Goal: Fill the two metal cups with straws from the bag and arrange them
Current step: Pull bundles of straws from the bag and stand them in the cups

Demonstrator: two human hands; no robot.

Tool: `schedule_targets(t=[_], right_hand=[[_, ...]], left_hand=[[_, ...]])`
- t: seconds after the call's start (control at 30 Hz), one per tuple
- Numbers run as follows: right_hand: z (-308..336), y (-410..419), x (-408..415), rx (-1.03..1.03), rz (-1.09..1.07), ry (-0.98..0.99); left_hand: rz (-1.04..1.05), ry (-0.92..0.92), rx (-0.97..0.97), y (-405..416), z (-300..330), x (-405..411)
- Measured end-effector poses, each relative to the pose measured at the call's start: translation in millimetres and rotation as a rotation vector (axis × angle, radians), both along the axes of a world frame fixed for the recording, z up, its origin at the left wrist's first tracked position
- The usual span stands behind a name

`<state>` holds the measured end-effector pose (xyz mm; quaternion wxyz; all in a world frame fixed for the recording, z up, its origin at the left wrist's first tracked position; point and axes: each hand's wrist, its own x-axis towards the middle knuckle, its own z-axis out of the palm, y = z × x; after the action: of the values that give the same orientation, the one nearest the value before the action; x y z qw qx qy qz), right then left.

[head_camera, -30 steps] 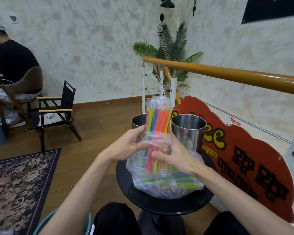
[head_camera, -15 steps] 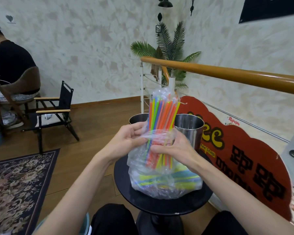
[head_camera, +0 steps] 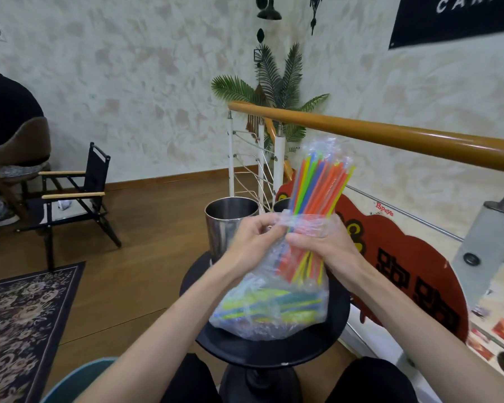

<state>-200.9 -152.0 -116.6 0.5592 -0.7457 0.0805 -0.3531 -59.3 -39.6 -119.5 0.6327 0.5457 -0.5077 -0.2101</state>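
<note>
My left hand (head_camera: 252, 238) pinches the clear plastic of the bag (head_camera: 271, 309) near its mouth, fingers curled on the film. My right hand (head_camera: 322, 245) grips a bundle of straws (head_camera: 317, 187) through that plastic, fingers wrapped round its middle. The bundle stands tilted, its tops leaning to the right and poking up past my hands, with a crumpled bit of wrap over the tips (orange, green, blue and yellow ones, mostly). The lower ends reach down inside the bag.

The bag sits on the round black surface (head_camera: 339, 321) in front of me, and more straws (head_camera: 274, 303) lie flat in its bottom. Behind my left hand stands one metal cup (head_camera: 226, 222), upright on the surface. The second cup (head_camera: 282, 205) is just to its right, mostly hidden behind the bundle; only part of its rim shows.

Beyond the surface runs a wooden handrail (head_camera: 390, 136), with a red sign (head_camera: 405, 274) leaning below it. A folding chair (head_camera: 76, 193) stands on the floor to the left, near a patterned rug (head_camera: 21, 321).
</note>
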Motion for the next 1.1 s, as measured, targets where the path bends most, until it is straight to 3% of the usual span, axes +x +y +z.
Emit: schedule_targets(t=[0.13, 0.33, 0.4, 0.5, 0.57, 0.67, 1.0, 1.1], right_hand=[[-7.7, -14.8, -25.1, 0.014, -0.128, -0.025], [-21.0, -44.9, -57.8, -0.045, -0.296, 0.039], [-18.3, -56.8, -59.6, -0.081, -0.325, 0.094], [-5.7, -74.6, -56.7, -0.139, -0.337, 0.172], [4.6, -82.5, -55.9, -0.167, -0.346, 0.229], [13.0, -91.9, -55.9, -0.198, -0.313, 0.292], [47.7, -137.9, -39.9, -0.381, -0.276, 0.783], [67.9, -140.7, -30.8, -0.375, -0.193, 0.948]], left_hand=[[0.015, -0.178, -0.007, -23.9, -11.0, -30.2], [-0.030, -0.756, 0.207, -47.9, -16.8, -38.9], [-0.037, -0.852, 0.240, -56.0, -7.5, -39.7], [-0.067, -0.747, 0.186, -66.6, 3.7, -38.0], [-0.104, -0.592, 0.214, -71.1, 6.8, -33.4], [-0.082, -0.522, 0.267, -76.1, 5.6, -26.4], [0.372, -0.708, -0.015, -90.4, -7.4, 5.6], [0.451, -0.675, 0.061, -92.1, -15.1, 17.0]])
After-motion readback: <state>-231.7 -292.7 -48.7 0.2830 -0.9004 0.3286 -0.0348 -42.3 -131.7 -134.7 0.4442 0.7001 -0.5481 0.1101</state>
